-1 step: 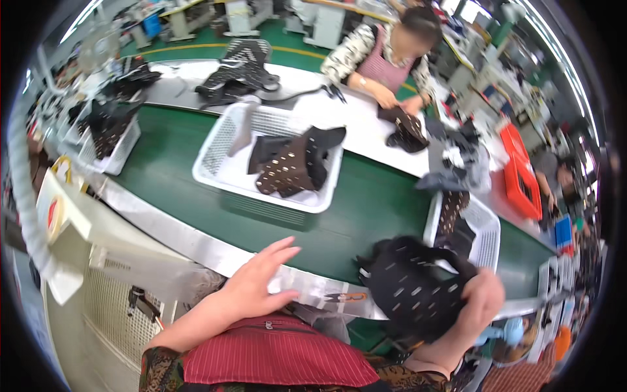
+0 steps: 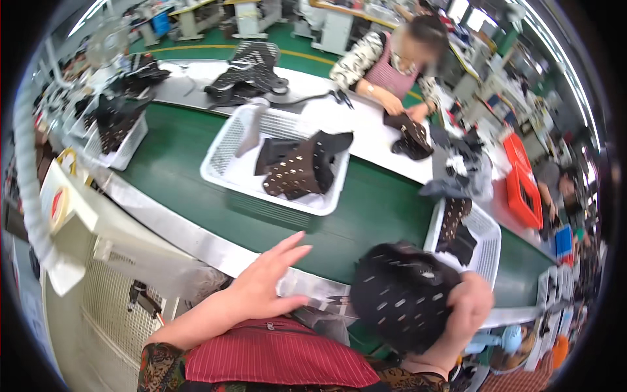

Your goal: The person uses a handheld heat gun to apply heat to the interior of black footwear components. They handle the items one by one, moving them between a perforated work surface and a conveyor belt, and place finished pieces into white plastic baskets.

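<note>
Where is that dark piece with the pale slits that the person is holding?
In the head view it sits low and right of centre: the dark perforated piece is gripped by the right hand, just beside the green conveyor belt.

- My right hand [image 2: 467, 304] grips the black perforated shoe upper [image 2: 401, 307], so my palm and most of my fingers are hidden behind it.
- My left hand [image 2: 268, 281] is motion-blurred at the fingertips.
- The small dark object [image 2: 145, 299] below the steel rail is perhaps a clip; too small to tell.
</note>
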Action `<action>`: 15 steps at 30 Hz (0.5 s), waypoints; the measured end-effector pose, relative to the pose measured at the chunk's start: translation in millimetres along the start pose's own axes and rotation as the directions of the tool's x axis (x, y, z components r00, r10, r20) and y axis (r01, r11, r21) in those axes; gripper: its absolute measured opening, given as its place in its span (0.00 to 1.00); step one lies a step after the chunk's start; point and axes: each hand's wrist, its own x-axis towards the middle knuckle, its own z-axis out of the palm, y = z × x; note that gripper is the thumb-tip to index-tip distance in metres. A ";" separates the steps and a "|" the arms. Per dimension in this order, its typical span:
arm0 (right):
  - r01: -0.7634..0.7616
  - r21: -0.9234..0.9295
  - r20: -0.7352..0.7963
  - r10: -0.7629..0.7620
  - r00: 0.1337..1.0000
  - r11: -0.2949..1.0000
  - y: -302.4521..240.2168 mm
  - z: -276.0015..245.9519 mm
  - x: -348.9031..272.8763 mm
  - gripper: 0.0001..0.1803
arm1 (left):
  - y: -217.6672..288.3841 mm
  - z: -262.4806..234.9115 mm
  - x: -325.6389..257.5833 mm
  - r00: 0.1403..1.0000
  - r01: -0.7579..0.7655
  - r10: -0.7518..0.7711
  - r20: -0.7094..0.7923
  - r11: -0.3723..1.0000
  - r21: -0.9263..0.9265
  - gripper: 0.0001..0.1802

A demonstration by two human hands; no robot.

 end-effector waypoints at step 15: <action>-0.072 0.903 0.352 -0.633 0.689 0.424 -221.5 176.0 -16.2 0.20 | 14.3 -82.4 -215.1 0.989 -0.019 -0.028 -0.148 0.951 -0.308 0.25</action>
